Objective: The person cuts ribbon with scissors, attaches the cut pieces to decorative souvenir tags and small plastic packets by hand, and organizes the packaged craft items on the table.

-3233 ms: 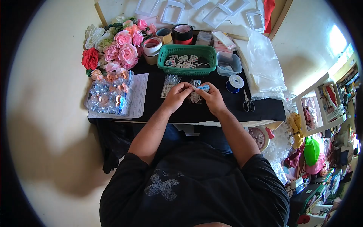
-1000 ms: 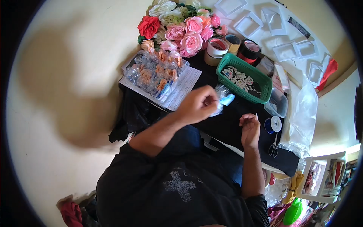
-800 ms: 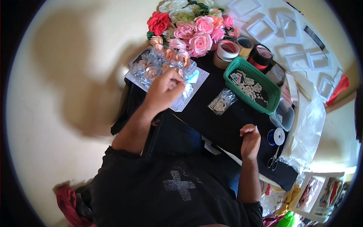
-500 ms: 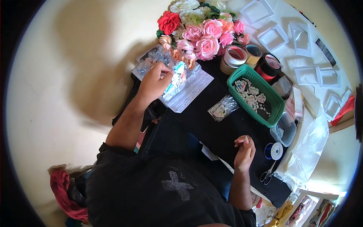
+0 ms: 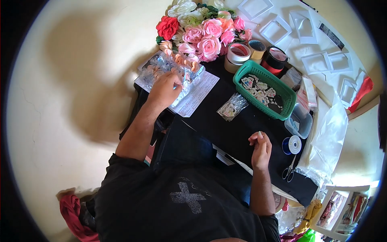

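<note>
Two hands show. My left hand (image 5: 164, 89) is at the packs (image 5: 150, 71), grip unclear; my right hand (image 5: 261, 151) is loosely open.

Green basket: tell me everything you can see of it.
The green basket looks like plastic: oblong, rounded corners, perforated sides. It stands upright on the black cloth, beside the clear tub. Loose white cut-outs, some with coloured prints, lie inside. Neither the left hand nor the right hand touches it.
</note>
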`<action>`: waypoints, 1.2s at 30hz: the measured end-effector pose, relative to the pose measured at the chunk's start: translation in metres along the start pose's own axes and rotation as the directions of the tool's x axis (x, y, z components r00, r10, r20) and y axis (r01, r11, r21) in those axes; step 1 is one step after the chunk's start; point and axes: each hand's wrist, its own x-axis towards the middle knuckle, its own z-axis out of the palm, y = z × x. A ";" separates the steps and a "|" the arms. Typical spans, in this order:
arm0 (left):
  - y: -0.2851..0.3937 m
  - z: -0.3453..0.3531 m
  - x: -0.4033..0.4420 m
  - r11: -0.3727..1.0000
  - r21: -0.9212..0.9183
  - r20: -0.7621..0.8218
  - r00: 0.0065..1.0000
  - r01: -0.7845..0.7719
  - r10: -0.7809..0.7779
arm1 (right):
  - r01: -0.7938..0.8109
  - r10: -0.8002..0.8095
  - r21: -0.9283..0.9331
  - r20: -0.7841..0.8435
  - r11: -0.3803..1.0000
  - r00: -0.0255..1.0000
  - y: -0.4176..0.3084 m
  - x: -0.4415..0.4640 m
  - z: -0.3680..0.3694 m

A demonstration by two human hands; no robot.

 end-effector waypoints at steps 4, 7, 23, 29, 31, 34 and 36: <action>0.012 -0.007 0.001 0.991 0.045 0.102 0.986 0.126 -0.130 | -0.003 0.003 -0.023 0.001 1.000 1.000 -0.001 0.000 0.000; 0.023 -0.009 0.000 0.976 -0.094 0.011 0.981 0.195 -0.194 | -0.004 0.004 -0.005 -0.026 1.000 1.000 -0.001 0.000 0.002; 0.009 -0.003 0.009 1.000 0.010 0.061 0.998 0.009 -0.010 | -0.019 0.021 -0.163 0.007 0.986 1.000 0.001 -0.001 0.004; 0.011 -0.007 0.013 0.981 0.158 0.160 0.983 -0.116 0.090 | -0.008 0.010 -0.201 0.009 0.980 1.000 -0.002 -0.001 0.007; 0.026 -0.016 0.012 0.995 0.093 0.156 0.986 0.036 -0.050 | 0.001 0.001 -0.212 0.011 0.977 1.000 -0.001 -0.001 0.007; 0.012 -0.010 0.014 0.984 0.173 0.198 0.980 -0.039 0.004 | 0.000 0.002 -0.194 0.009 0.981 1.000 0.000 -0.001 0.008; 0.008 -0.008 0.016 0.981 0.192 0.206 0.978 -0.038 -0.002 | -0.007 0.008 -0.209 0.006 0.978 1.000 0.000 -0.001 0.007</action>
